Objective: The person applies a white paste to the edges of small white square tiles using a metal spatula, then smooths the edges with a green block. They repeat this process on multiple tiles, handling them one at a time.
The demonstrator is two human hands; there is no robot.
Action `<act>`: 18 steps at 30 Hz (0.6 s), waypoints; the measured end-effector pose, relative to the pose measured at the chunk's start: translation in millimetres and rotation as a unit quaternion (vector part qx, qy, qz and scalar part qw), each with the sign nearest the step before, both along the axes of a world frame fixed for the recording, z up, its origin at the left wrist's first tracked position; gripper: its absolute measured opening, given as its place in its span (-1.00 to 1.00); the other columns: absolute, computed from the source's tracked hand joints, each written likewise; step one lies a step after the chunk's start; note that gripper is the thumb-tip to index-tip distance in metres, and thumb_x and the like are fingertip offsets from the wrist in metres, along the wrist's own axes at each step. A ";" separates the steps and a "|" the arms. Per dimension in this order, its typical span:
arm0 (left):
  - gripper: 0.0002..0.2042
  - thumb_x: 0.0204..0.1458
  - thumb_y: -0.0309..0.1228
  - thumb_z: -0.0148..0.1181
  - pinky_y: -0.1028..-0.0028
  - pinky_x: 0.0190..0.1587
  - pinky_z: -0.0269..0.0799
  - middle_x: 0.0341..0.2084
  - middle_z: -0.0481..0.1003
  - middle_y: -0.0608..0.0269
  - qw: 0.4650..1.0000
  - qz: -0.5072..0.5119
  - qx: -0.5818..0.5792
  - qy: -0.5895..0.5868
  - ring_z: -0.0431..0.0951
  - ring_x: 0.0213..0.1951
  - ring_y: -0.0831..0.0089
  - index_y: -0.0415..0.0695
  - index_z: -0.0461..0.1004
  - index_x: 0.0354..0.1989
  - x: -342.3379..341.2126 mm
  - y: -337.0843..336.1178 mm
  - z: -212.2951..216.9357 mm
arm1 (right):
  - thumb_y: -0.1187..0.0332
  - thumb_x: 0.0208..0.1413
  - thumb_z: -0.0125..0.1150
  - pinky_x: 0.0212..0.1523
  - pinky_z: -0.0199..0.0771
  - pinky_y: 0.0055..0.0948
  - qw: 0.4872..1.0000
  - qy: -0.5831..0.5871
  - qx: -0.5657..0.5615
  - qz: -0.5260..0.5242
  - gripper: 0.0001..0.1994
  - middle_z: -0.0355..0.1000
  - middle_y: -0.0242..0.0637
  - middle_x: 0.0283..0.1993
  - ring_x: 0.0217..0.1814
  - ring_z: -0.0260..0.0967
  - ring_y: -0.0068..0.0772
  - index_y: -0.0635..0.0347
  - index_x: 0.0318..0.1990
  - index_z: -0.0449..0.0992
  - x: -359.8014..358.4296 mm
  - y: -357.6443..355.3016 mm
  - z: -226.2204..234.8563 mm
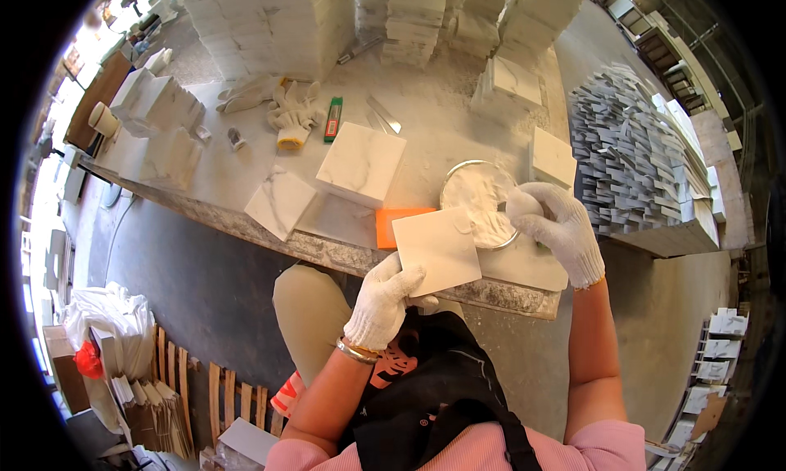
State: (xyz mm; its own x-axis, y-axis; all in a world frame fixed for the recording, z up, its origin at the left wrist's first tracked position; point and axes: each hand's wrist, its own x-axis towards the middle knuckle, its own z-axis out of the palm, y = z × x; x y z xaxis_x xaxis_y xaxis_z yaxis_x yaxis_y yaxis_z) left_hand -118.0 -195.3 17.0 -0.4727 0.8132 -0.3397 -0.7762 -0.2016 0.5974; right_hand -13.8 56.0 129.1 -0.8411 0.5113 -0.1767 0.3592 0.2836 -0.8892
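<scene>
Dusty, rough-edged workbench (446, 131) spans the upper centre; just below mid-frame, the knit-gloved left hand (381, 303) grasps a smooth, square white tile (438, 250). Right of centre, the right hand (561, 233) curls at a round bowl (443, 194), grip unreadable.

Cannot see the underside of the square tile (442, 251), most of the fingers of the left gloved hand (380, 302) beneath it, or the part of the orange block (397, 219) covered by the tile's upper edge. Cannot tell the pale rounded shape (522, 203) at the right gloved hand (566, 233) as glove or as something held, nor name the small green thing (541, 247) mostly hidden by that hand. Cannot follow the tall tile stacks (270, 29) past the upper edge, nor sort the blurred clutter (155, 16) at upper left.
</scene>
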 end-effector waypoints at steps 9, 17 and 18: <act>-0.49 0.22 -0.36 0.18 0.45 -0.25 0.70 0.04 0.55 0.02 1.000 0.006 -0.004 -0.002 0.64 -0.07 0.38 -0.44 0.31 0.25 -9.7 -1.1 -1.1 | 0.19 0.01 0.48 -0.06 0.44 -0.44 0.991 0.036 0.117 0.044 -0.57 0.49 -0.36 -0.27 -0.15 0.43 -0.50 0.20 0.02 0.63 -113.9 48.3 -48.5; -0.54 0.23 -0.43 0.13 0.48 -0.30 0.69 0.01 0.55 -0.03 0.999 0.011 -0.034 -0.014 0.66 -0.15 0.37 -0.47 0.31 0.23 -18.0 -1.2 0.3 | 0.15 0.02 0.45 -0.10 0.43 -0.38 0.935 -0.154 0.302 0.107 -0.65 0.52 -0.21 -0.29 -0.18 0.45 -0.28 0.24 -0.21 0.57 -183.6 57.2 -84.2; -0.54 0.23 -0.43 0.13 0.48 -0.30 0.69 0.01 0.55 -0.03 0.999 0.011 -0.034 -0.012 0.66 -0.16 0.37 -0.47 0.31 0.22 -18.4 -1.1 0.5 | 0.15 0.02 0.45 -0.09 0.43 -0.36 0.938 -0.141 0.296 0.112 -0.65 0.51 -0.21 -0.29 -0.18 0.45 -0.25 0.24 -0.20 0.57 -184.1 60.3 -87.9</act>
